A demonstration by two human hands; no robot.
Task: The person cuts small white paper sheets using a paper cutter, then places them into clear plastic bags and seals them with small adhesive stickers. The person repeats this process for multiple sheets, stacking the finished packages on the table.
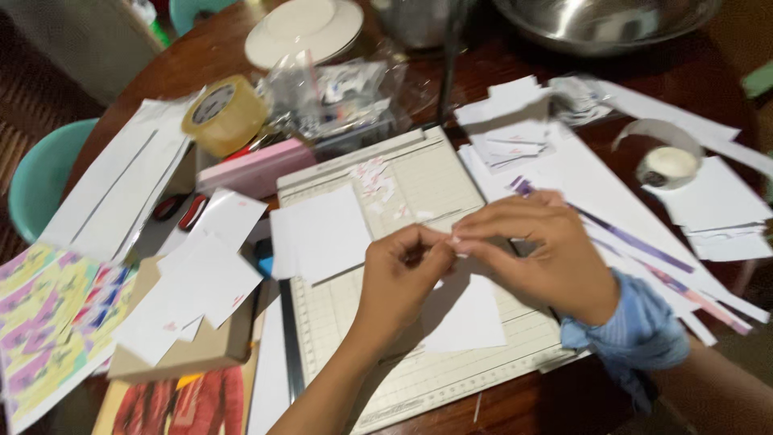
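My left hand (401, 280) and my right hand (538, 251) meet fingertip to fingertip over a beige paper trimmer board (419, 181). Between the pinched fingers sits something very small, too blurred to identify. A white sheet (463, 316) lies on the board under my hands, and another white sheet (322, 232) rests on the board's left part. Small pink-printed paper scraps (374, 179) are scattered near the board's top. My right wrist wears a rolled blue sleeve (632, 330).
A roll of clear tape (223, 113), a pink box (254, 167), plastic bags (338, 97), a white plate (304, 31) and a metal bowl (604, 20) stand behind. White paper piles (515, 129) and a small tape roll (667, 165) lie right; colourful sticker sheets (48, 322) and a cardboard box (189, 354) left.
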